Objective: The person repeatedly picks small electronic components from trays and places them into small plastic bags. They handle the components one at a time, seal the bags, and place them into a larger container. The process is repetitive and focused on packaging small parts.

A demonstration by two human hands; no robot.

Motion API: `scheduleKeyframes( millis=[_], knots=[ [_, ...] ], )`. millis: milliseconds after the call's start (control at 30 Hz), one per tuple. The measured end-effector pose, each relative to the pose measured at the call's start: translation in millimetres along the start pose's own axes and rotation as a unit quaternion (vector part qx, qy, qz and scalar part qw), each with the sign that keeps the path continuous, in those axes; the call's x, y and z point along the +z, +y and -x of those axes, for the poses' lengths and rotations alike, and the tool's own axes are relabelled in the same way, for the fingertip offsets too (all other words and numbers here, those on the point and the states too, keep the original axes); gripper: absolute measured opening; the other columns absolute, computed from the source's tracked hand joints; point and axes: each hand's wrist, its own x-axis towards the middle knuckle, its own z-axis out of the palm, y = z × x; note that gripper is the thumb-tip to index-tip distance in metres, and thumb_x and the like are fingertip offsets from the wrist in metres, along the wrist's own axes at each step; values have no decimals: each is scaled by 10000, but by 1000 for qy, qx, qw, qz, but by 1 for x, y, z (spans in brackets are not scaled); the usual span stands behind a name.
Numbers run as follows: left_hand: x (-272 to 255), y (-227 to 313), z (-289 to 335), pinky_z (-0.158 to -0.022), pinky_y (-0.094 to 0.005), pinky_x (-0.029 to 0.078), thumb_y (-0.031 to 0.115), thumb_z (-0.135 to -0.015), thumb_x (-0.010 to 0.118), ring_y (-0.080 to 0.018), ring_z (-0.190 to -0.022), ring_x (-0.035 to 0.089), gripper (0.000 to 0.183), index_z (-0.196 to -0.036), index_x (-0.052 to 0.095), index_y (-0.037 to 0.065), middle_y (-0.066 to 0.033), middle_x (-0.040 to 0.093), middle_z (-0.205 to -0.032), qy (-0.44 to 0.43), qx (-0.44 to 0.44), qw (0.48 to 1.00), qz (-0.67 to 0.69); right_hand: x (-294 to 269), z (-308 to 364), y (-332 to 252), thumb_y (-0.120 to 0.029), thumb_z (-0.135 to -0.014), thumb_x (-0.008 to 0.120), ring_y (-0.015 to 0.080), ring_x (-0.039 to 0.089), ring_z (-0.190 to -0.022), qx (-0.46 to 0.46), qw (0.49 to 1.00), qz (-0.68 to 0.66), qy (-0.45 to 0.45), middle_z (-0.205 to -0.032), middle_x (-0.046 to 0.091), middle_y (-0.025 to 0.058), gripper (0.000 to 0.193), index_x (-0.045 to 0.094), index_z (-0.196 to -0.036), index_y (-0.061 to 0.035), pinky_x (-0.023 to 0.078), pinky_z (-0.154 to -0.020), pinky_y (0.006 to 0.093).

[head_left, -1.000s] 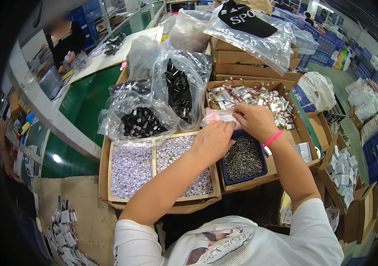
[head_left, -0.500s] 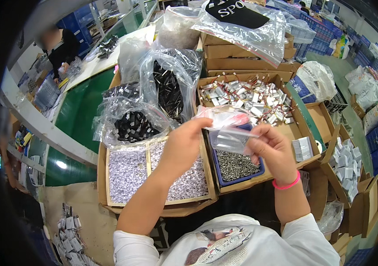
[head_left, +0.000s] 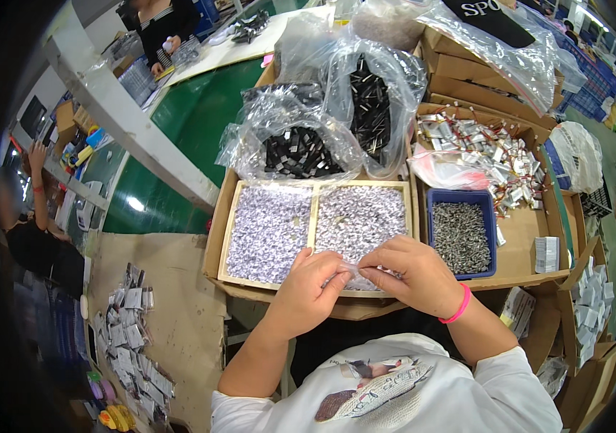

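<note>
My left hand (head_left: 309,290) and my right hand (head_left: 410,278) meet over the front edge of a wooden tray (head_left: 313,231). Their closed fingers pinch a small clear plastic bag (head_left: 352,268), mostly hidden by the fingertips. A pink band circles my right wrist. Beneath lie many tiny whitish pieces (head_left: 268,231), filling the tray's two compartments. To the right of the tray stands a blue bin (head_left: 496,238) of small metal screw-like parts (head_left: 461,234). A flat clear bag with pink markings (head_left: 452,170) rests behind that bin.
Behind the tray, open plastic bags hold black connector-like pieces (head_left: 304,153) and thin black parts (head_left: 371,108). White wired packs (head_left: 510,159) fill a cardboard box at right. Finished-looking small packets (head_left: 131,325) lie on the brown board at left. A metal post (head_left: 142,123) crosses the left. Other people work beyond.
Both hands have come down and back toward me, from above the blue bin to the tray's front edge. The clear bag, stretched out earlier, is now gathered between the fingertips. The view has shifted left.
</note>
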Motion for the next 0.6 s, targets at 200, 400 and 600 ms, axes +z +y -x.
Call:
scheduleKeyframes(
  millis=[200,400,600],
  knots=[
    [5,-3,4,-810,-353,437,32,-799,652,-231,-826,588,102,-879,594,11,-79,600,-823,287,71,938,-183,6,-2,0,-107,-784,679,258,606,-704,21,998,54,16,-758,642,72,84,678,-860,-71,486,-632,352],
    [28,-1,8,-590,-213,483,77,-814,707,-90,-668,607,172,-949,642,-8,-64,657,-774,175,-76,968,162,5,-7,-4,-136,-764,696,244,617,-682,13,997,68,40,-737,637,59,72,673,-809,-84,489,-602,343],
    [39,-6,5,-630,-223,503,115,-865,661,-96,-718,638,179,-980,643,-22,-80,678,-805,165,-113,962,185,9,-5,-6,-174,-780,666,243,634,-679,37,996,85,20,-740,630,59,96,665,-821,-87,504,-577,343]
  ],
)
